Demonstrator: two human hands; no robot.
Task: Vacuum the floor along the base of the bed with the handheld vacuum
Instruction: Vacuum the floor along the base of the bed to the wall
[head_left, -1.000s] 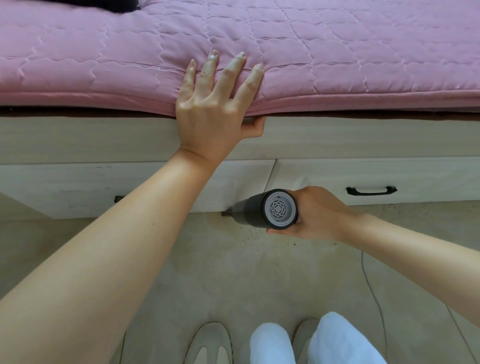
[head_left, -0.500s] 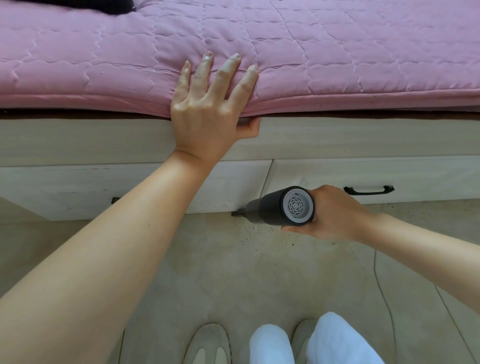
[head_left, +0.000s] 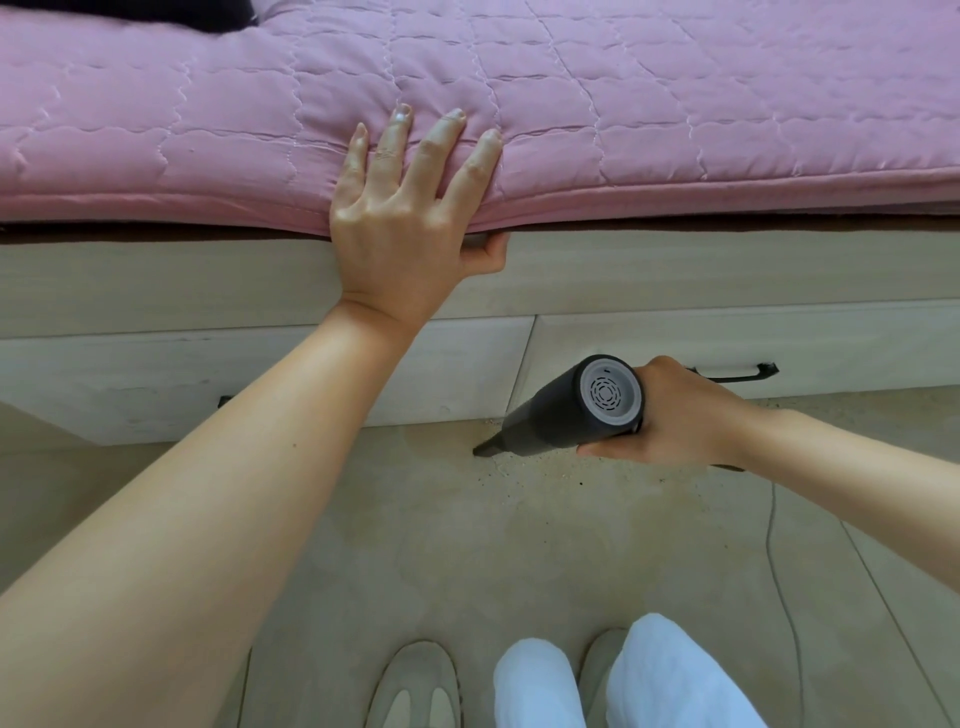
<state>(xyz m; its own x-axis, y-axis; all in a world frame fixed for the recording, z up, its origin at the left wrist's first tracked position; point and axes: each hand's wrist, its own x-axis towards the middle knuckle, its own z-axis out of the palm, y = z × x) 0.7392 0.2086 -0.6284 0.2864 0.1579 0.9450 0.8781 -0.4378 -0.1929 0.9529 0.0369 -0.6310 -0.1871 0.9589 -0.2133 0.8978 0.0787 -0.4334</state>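
Observation:
My right hand (head_left: 675, 415) grips a black handheld vacuum (head_left: 566, 410) with a grey vented rear cap. Its narrow nozzle touches the beige floor (head_left: 467, 545) just in front of the bed's drawer fronts, among scattered dark crumbs. My left hand (head_left: 405, 218) rests on the edge of the pink quilted mattress (head_left: 675, 104), fingers spread flat on top and thumb tucked under the edge against the pale wooden bed frame (head_left: 156, 280).
Two drawers (head_left: 675, 348) sit in the bed base, the right one with a black handle (head_left: 737, 374). A thin cable (head_left: 779, 571) runs across the floor on the right. My shoes (head_left: 415, 686) and white trouser legs are at the bottom. A dark item lies on the mattress top left.
My right hand has slid the vacuum to the right along the bed base, nozzle now near the gap between the drawers. My left hand has stayed on the mattress edge.

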